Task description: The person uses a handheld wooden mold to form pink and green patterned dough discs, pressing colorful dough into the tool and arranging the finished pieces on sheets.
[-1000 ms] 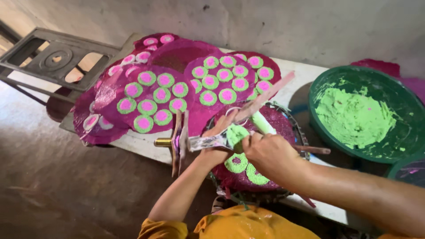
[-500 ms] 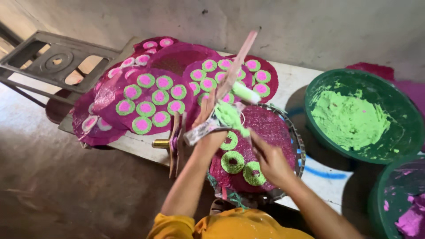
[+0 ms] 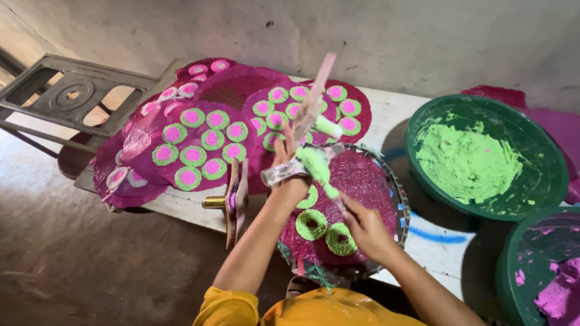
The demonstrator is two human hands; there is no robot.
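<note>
On the far left an empty metal frame [image 3: 72, 96] stands well clear of either hand, and next to it magenta sheets [image 3: 181, 151] carry rows of finished green-and-pink discs [image 3: 193, 155], all well beyond the fingertips. The left hand [image 3: 289, 175] is raised upright over the near edge of a round magenta tray [image 3: 368, 181], its fingers wrapped around a long pinkish stick tool [image 3: 314, 102] and a crumpled silvery piece [image 3: 284, 174], with a lump of green paste [image 3: 314, 166] clinging just beside the knuckles. Compared with half a second ago, the lump has stretched lower toward the tray and the right hand [image 3: 365, 229] has slid off the green rings [image 3: 311, 224] to their right, so a fresh ring looks about to be laid. That right hand now lies low, palm down, fingers loosely curled and seemingly pinching the paste's thin end, though I cannot tell for certain. Further right sit a green basin [image 3: 423, 121] of green paste and another basin [image 3: 513, 253] holding pink paste, both well away.
</note>
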